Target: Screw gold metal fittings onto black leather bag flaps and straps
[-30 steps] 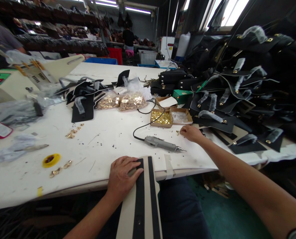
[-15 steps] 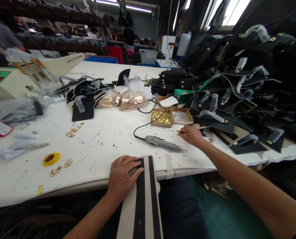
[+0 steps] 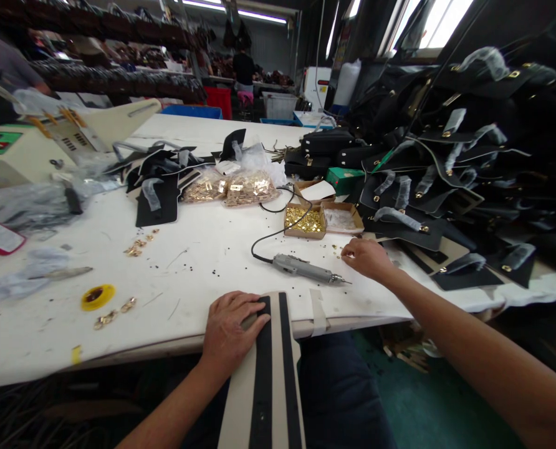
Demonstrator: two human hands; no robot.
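**Gently: one hand on the panel, one at the small gold pieces**

Your left hand (image 3: 231, 333) lies over the upper left edge of the striped panel (image 3: 278, 349), which reaches from the near edge of the surface (image 3: 203, 249) toward your lap. Its fingers sit close together and the thumb stretches onto a black strip; light, even pressure there should steady the panel without creasing it. Farther right, your right hand (image 3: 366, 257) is low over the surface, fingertips drawn together beside the small gold pieces (image 3: 336, 251); I cannot tell whether one is pinched between them. Parts this tiny probably reward a tip-to-tip pinch with the wrist kept low.

For materials, begin at the left: the yellow roll (image 3: 88, 304) is a smooth ring, with shiny, curved gold fittings (image 3: 104, 320) just beside it. Next, clear bags (image 3: 250, 194) bulge with glinting metal parts. The panel is long, matte and beige, with two dark lengthwise strips that look like leather or something similar. The grey screwdriver (image 3: 301, 268) has a slim body narrowing to a thin bit. Behind it, a cardboard box (image 3: 305, 233) holds glossy gold bits, and rightward, pale-edged black flaps (image 3: 430, 242) carry film-wrapped straps.
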